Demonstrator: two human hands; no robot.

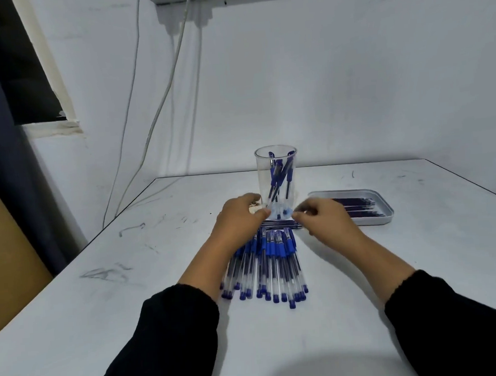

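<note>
pen refills (281, 225) lie crosswise between your left hand (238, 219) and right hand (325, 216), just beyond the pile of pens (270, 262); both hands curl at their ends, but i cannot tell if they grip.

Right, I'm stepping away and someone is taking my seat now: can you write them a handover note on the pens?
Left hand: fingers curled beside the clear cup base; grip unclear.
Right hand: blurred, at the thin refills lying crosswise between both hands; grip unclear.
Things: pen pile on the table before the cup; tray holding more refills to the right.
Done: a few pens stand in the cup.
Left: the pile, probably bound for the cup.
</note>
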